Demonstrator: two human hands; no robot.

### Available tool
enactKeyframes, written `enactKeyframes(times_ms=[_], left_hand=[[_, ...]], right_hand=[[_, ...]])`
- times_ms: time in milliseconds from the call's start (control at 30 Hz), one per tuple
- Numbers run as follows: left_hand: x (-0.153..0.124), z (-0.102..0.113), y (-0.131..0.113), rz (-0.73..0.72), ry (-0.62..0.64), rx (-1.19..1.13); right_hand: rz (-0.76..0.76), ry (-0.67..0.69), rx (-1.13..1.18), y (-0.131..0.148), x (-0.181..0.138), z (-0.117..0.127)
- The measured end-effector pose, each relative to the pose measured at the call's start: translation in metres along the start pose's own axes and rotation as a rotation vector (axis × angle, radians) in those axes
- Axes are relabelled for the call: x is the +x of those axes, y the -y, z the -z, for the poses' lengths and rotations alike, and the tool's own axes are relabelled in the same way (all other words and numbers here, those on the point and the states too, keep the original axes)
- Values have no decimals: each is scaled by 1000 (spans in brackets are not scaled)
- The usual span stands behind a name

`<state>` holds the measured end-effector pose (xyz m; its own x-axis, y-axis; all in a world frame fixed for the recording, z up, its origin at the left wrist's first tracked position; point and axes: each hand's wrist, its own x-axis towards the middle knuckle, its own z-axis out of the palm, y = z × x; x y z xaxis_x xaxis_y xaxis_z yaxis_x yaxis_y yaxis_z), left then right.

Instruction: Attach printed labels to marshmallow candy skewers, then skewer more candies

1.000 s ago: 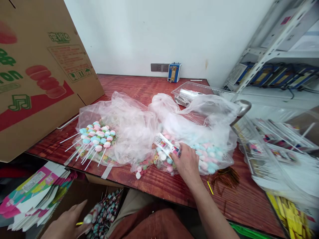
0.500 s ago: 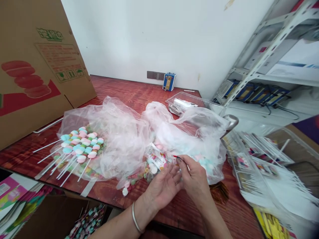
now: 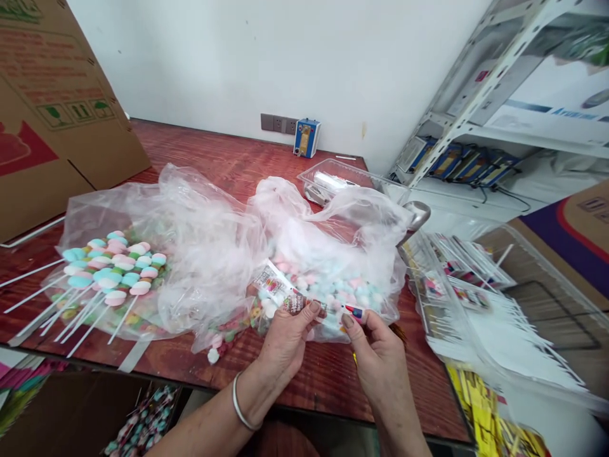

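Note:
My left hand (image 3: 285, 339) and my right hand (image 3: 373, 349) both pinch a narrow printed plastic wrapper (image 3: 295, 297), stretched between them just above the red wooden table (image 3: 228, 158). Left fingers grip its middle, right fingers its near end. Right behind it lies a clear bag of pastel marshmallow candies (image 3: 333, 254). Further left, a second clear bag (image 3: 157, 235) is spread out under several pastel marshmallow lollipops on white sticks (image 3: 111, 266). Small loose candies (image 3: 223, 336) sit near my left hand.
A big cardboard box (image 3: 52, 101) stands at the left. A clear tray (image 3: 333, 181) and a blue device (image 3: 306, 137) sit toward the wall. Clear bins of printed packets (image 3: 476, 298) stand at the right, metal shelving (image 3: 480, 108) behind them. Wrapped lollipops (image 3: 143, 422) lie below the table edge.
My left hand came up from below the table and joined my right hand on the wrapper, which is now pulled out lengthwise. The view has shifted right.

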<state>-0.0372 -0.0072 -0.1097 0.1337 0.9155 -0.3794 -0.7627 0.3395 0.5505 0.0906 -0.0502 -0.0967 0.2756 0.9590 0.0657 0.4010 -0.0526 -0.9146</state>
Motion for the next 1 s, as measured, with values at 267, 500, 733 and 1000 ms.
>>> enactKeyframes(times_ms=[267, 500, 733, 1000], left_hand=[[-6, 4, 7, 31, 65, -101], [-4, 5, 6, 121, 49, -251], [-5, 5, 4, 126, 49, -281], [-15, 2, 9, 117, 119, -97]], right_hand=[[200, -152, -184, 4, -15, -7], [379, -211, -259, 10, -29, -1], [524, -250, -250, 21, -39, -7], [571, -238, -307, -4, -41, -3]])
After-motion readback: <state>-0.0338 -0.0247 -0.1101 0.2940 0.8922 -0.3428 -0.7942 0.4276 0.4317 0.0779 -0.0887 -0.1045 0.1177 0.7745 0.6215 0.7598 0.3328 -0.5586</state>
